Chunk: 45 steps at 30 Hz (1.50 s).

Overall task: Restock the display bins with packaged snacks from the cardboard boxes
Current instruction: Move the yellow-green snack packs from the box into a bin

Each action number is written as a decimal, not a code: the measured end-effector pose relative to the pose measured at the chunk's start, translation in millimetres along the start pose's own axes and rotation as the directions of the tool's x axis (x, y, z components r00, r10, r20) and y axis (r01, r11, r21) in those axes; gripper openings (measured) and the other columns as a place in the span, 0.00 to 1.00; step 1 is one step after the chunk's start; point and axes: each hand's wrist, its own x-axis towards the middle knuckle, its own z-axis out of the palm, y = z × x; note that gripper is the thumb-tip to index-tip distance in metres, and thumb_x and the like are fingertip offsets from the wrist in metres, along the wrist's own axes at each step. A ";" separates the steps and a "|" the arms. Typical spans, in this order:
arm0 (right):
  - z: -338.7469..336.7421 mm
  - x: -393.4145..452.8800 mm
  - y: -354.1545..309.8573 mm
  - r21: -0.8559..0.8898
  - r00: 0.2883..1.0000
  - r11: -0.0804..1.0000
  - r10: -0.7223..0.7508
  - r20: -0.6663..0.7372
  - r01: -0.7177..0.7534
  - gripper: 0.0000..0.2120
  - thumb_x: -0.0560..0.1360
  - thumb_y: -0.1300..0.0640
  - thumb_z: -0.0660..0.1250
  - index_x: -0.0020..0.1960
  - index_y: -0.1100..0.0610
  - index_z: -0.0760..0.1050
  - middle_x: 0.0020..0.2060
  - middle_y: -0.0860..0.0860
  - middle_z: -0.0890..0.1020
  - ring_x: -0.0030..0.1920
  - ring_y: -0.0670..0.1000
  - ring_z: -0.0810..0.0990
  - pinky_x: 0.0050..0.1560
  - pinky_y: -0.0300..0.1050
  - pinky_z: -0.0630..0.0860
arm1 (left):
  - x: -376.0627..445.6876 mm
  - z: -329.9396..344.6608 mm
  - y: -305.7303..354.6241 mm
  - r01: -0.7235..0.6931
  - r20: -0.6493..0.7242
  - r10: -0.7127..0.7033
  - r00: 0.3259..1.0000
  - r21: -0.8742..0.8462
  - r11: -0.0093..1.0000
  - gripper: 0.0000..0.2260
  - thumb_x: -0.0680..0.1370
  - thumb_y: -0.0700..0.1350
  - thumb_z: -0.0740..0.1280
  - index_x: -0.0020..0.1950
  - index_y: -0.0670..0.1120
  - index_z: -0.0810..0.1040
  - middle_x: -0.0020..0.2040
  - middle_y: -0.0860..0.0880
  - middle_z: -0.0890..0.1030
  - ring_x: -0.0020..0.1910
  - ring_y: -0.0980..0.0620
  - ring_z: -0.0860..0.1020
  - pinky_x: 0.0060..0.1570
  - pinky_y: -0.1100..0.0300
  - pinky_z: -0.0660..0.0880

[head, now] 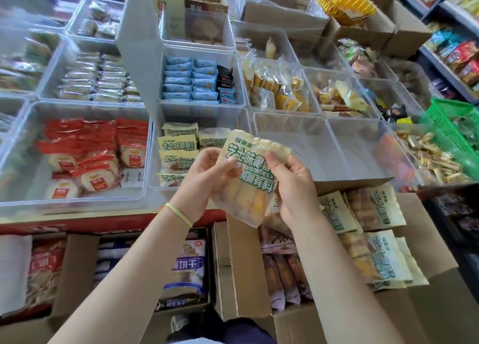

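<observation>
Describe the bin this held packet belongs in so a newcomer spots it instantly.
Start at the front row of clear plastic bins on the red-edged counter. Right of the bin of red-wrapped cakes sits the target bin, just beyond the left hand. Only it holds the cream packets with green lettering.

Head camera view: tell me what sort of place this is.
Most likely a snack shop or small grocery. Clear display bins hold sorted wrapped snacks, open cardboard boxes of stock sit below them, and shelves of packaged goods line the right side.
</observation>
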 end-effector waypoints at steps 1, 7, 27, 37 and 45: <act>7.8 6.4 -1.1 -0.019 1.000 1.000 -0.011 0.009 0.012 0.06 0.78 0.58 0.68 0.53 0.58 0.81 0.49 0.58 0.86 0.52 0.58 0.85 0.53 0.56 0.82 | 1.9 -5.1 1.3 0.025 0.012 -0.026 1.000 0.006 1.000 0.20 0.73 0.45 0.75 0.62 0.43 0.73 0.55 0.46 0.83 0.53 0.48 0.83 0.52 0.51 0.80; 35.4 55.0 -17.0 -0.527 0.952 0.844 0.067 0.298 0.105 0.11 0.76 0.52 0.73 0.56 0.53 0.81 0.51 0.50 0.86 0.55 0.51 0.84 0.61 0.52 0.78 | 14.9 -30.3 20.9 -0.052 -0.147 0.069 0.987 0.111 0.992 0.18 0.71 0.43 0.77 0.59 0.44 0.79 0.54 0.45 0.85 0.54 0.46 0.83 0.53 0.51 0.81; 56.5 187.5 38.6 -0.933 0.891 -0.071 0.330 0.311 0.352 0.14 0.81 0.59 0.58 0.56 0.49 0.81 0.47 0.52 0.81 0.42 0.56 0.81 0.40 0.48 0.79 | 75.8 -97.1 -65.9 0.083 -0.079 0.229 0.970 0.996 -0.011 0.18 0.75 0.52 0.55 0.35 0.48 0.80 0.37 0.53 0.80 0.42 0.49 0.74 0.52 0.52 0.67; 49.0 210.3 68.0 -0.938 0.939 0.066 0.042 0.342 0.339 0.18 0.81 0.60 0.58 0.62 0.47 0.81 0.56 0.56 0.77 0.56 0.61 0.77 0.52 0.45 0.72 | 130.6 -49.8 -68.9 0.053 -0.038 -0.178 0.983 0.995 0.079 0.13 0.80 0.46 0.58 0.55 0.40 0.77 0.54 0.41 0.79 0.53 0.42 0.78 0.52 0.52 0.75; 44.8 214.1 88.3 -0.996 0.791 0.040 0.605 0.087 0.078 0.20 0.83 0.53 0.60 0.74 0.55 0.68 0.70 0.57 0.72 0.54 0.60 0.83 0.58 0.54 0.80 | 156.3 -35.3 -81.9 0.077 -0.164 -0.507 0.846 0.979 -0.188 0.20 0.84 0.50 0.51 0.72 0.46 0.69 0.67 0.46 0.75 0.65 0.43 0.75 0.60 0.48 0.72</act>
